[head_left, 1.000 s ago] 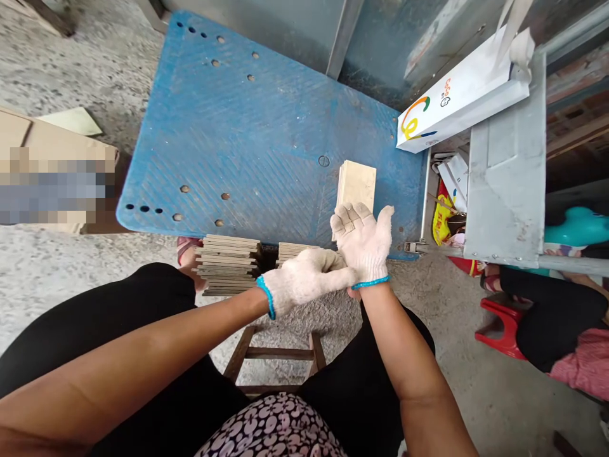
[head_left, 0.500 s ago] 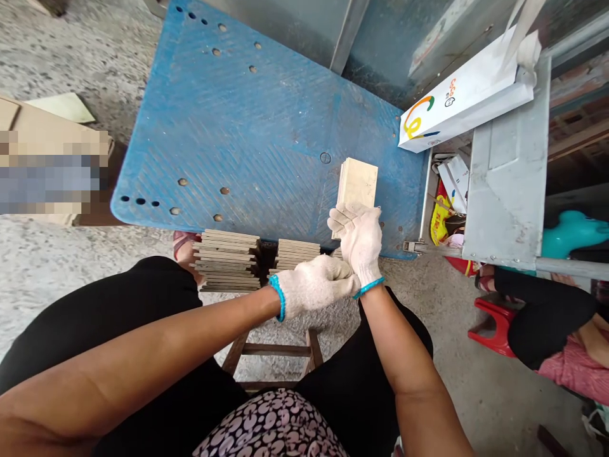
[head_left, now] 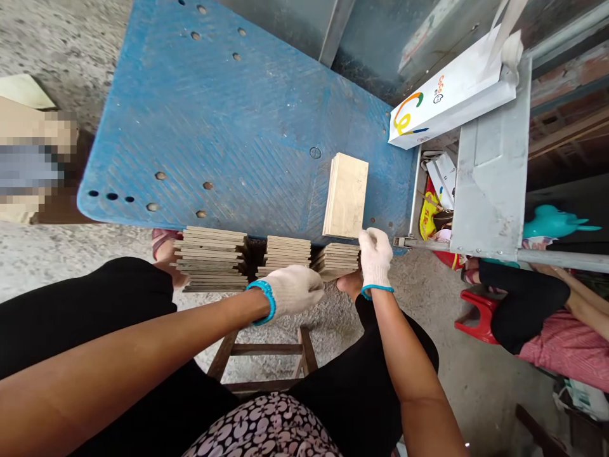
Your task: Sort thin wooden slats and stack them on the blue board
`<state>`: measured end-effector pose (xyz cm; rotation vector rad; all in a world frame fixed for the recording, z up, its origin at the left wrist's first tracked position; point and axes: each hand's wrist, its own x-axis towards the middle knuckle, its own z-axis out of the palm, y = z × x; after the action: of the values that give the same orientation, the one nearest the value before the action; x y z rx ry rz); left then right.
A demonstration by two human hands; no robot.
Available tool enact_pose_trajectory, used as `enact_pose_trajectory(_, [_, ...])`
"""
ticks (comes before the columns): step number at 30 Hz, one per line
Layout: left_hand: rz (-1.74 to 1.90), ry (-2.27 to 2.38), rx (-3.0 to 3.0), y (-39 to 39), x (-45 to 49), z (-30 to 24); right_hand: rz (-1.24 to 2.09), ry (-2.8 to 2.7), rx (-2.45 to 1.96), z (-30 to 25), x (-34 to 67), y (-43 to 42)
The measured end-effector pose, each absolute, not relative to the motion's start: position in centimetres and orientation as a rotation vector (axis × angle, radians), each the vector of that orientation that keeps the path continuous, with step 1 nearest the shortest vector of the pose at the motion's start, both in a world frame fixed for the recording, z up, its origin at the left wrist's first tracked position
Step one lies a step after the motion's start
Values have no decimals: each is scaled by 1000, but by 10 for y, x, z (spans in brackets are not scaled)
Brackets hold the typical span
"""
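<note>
In the head view both my hands wear white knitted gloves with blue cuffs. My left hand [head_left: 295,290] is closed, its fingertips beside the lower left of the right-hand stack of thin boards [head_left: 337,259]. My right hand [head_left: 377,254] is also closed, at that stack's right end and just below the corner of a pile of pale thin boards [head_left: 347,195]. Whatever either hand may hold is hidden. The pale pile lies flat on a blue plastic pallet [head_left: 247,120]. Two more stacks, the middle stack [head_left: 288,252] and the left stack [head_left: 212,257], stand along the pallet's near edge.
A white paper bag [head_left: 451,89] stands at the pallet's far right corner, beside a grey metal frame [head_left: 492,184]. A wooden stool [head_left: 266,349] is below me. Another person [head_left: 528,292] sits at right by a red stool [head_left: 478,317]. A cardboard box [head_left: 28,120] is at left.
My hands have moved apart: the right has come off the pale pile towards its lower right corner, the left has shifted left. The right-hand stack is now uncovered. The view has shifted slightly.
</note>
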<state>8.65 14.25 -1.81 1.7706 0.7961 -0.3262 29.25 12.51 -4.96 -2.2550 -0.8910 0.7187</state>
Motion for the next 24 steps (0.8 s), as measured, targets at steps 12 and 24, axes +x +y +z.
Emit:
enact_pose_trajectory(12, [-503,666,2032,140,79,-18,788,-1043,-2938,-110,257,51])
enact_pose_trajectory(24, [-587,635,2071,132,68,-22,703,-848,-2940,-133,239,54])
